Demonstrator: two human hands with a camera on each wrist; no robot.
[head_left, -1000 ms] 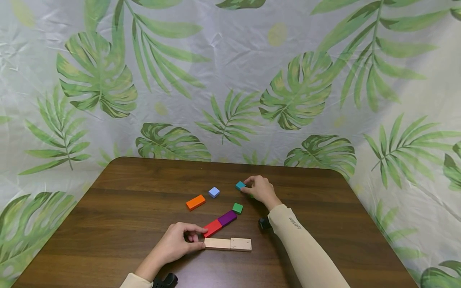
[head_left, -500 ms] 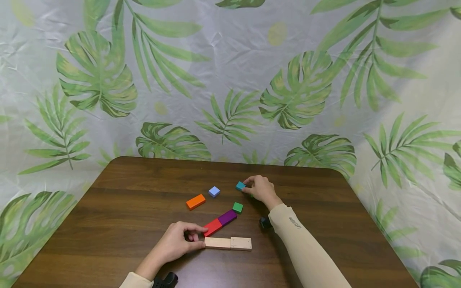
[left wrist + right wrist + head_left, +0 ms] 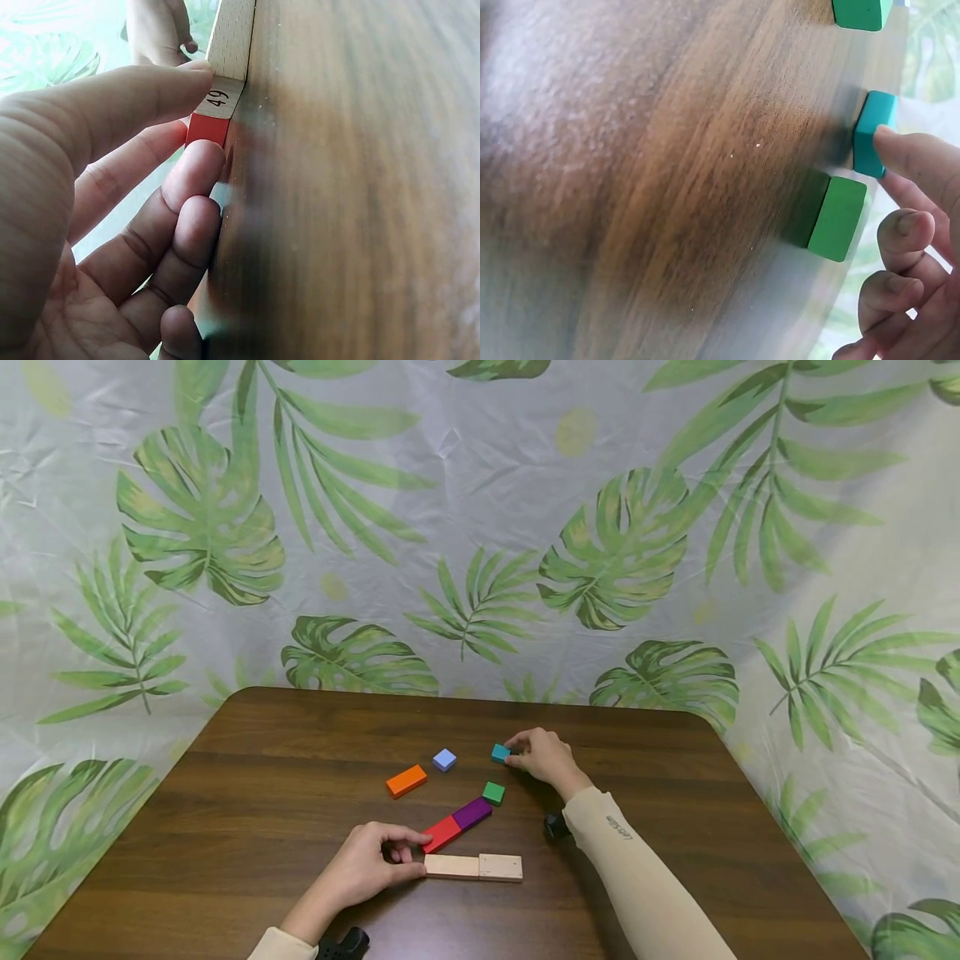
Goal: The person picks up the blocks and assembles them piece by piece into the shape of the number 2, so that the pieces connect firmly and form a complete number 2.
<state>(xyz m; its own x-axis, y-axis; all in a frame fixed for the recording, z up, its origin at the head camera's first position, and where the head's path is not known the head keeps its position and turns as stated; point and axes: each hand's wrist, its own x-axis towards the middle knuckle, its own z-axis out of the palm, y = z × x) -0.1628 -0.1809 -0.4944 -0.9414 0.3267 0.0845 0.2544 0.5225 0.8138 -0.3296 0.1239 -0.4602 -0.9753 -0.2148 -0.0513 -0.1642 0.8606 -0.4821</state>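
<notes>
Teal block (image 3: 499, 753) in right grip (image 3: 546, 758), table edge (image 3: 450, 702) beyond.

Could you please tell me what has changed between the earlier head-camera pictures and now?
The right hand has drawn the teal block slightly nearer the camera, keeping its pinch on it. The left hand, red block, purple block and orange block have stayed as they were.

Left wrist feed: I see the left hand (image 3: 112, 255), thumb touching the pale wooden block (image 3: 229, 45) near its number-marked end. Red block (image 3: 206, 129) adjacent. Brown tabletop (image 3: 360, 180) frame right; right hand (image 3: 154, 30) beyond.
</notes>
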